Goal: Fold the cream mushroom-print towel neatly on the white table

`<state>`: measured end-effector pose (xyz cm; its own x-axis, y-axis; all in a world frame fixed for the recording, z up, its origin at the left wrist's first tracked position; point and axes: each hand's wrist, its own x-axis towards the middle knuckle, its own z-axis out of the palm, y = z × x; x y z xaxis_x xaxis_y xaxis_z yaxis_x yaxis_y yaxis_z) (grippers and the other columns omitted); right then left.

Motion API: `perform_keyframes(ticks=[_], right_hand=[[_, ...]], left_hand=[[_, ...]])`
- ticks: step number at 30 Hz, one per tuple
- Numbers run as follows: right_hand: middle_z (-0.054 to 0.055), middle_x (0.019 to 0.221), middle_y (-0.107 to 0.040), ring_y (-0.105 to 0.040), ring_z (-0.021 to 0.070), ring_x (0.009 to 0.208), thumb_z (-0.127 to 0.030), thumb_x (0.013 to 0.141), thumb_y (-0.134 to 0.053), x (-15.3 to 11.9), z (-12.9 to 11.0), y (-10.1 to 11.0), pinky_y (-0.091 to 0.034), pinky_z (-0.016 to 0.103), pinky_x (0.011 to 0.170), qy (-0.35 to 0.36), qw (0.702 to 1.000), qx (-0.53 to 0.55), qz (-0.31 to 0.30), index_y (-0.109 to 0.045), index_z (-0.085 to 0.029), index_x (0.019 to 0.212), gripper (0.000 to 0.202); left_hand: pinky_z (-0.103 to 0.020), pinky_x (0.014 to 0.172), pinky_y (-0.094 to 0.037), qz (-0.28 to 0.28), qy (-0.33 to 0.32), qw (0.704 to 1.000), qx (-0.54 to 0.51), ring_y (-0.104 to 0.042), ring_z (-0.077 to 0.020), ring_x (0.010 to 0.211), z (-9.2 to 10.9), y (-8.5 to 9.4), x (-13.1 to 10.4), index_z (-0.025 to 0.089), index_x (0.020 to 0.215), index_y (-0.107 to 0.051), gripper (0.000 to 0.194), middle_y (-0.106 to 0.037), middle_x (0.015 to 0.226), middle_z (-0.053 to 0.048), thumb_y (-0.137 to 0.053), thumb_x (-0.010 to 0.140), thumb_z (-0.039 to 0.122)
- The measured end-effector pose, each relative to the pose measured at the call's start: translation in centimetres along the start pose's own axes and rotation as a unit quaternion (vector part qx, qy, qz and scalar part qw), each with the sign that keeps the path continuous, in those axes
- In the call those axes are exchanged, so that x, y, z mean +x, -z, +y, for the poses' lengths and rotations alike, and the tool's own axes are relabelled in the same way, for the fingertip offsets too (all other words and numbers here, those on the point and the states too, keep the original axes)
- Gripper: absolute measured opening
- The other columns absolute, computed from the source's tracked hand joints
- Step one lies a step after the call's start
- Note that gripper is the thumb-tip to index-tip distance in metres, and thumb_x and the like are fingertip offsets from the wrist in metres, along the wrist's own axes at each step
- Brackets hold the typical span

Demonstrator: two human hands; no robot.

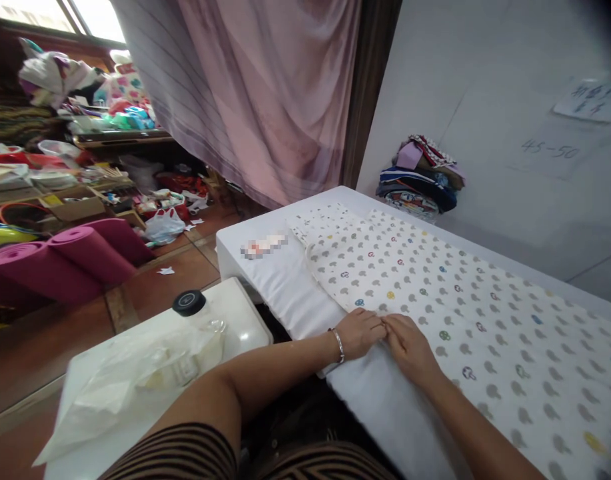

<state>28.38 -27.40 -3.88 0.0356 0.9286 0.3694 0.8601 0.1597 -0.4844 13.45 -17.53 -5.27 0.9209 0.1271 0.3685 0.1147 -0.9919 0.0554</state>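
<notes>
Both hands meet at the near edge of a white cloth printed with grey and coloured shapes [415,273], spread over a white padded surface [278,283]. My left hand [359,332], with a silver bracelet [339,345] at the wrist, has its fingers closed at the cloth's edge. Beside it, my right hand [408,343] pinches at the same spot, fingertips touching those of the left. Whatever small part lies between the fingertips is hidden. Beyond the hands, a smaller cloth with a dotted print [322,220] lies at the far end.
At my left stands a white table [242,310] bearing a black-lidded jar [189,303] and a crumpled plastic bag [130,380]. Rolled pink mats [85,257] and clutter lie on the floor. A pink curtain [275,87] hangs behind; folded clothes [420,177] are stacked by the wall.
</notes>
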Motion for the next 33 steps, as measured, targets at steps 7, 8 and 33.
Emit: perform_keyframes(ticks=[7,8,33], right_hand=[[0.010,0.102,-0.059,-0.052,0.0253,0.096,-0.015,0.075,-0.046,-0.9,-2.9,-0.4,-0.043,0.038,0.084,-0.034,0.991,-0.116,-0.053,-0.051,-0.018,0.115,0.041],[0.010,0.100,-0.060,-0.052,0.0252,0.095,-0.014,0.076,-0.046,-0.9,-3.0,-0.7,-0.043,0.037,0.083,-0.042,0.988,-0.140,-0.059,-0.050,-0.018,0.115,0.040],[0.008,0.104,-0.058,-0.054,0.0211,0.095,-0.020,0.090,-0.039,1.3,-4.3,-1.0,-0.039,0.029,0.069,-0.107,0.961,-0.213,-0.142,-0.057,-0.021,0.105,0.024]], left_hand=[[-0.034,0.080,-0.039,-0.010,0.080,0.995,-0.052,-0.058,-0.0183,0.081,-0.1,0.7,0.2,0.015,0.093,-0.051,0.013,-0.064,0.083,-0.005,-0.045,0.082,0.012],[-0.034,0.081,-0.039,-0.011,0.091,0.994,-0.060,-0.059,-0.0184,0.081,-0.1,0.7,0.2,0.015,0.093,-0.051,0.014,-0.064,0.083,-0.005,-0.047,0.081,0.012],[-0.038,0.089,-0.038,-0.036,0.218,0.975,-0.004,-0.054,-0.0198,0.101,-10.8,3.9,-2.5,0.022,0.077,-0.068,0.026,-0.068,0.097,-0.002,-0.049,0.072,0.004]])
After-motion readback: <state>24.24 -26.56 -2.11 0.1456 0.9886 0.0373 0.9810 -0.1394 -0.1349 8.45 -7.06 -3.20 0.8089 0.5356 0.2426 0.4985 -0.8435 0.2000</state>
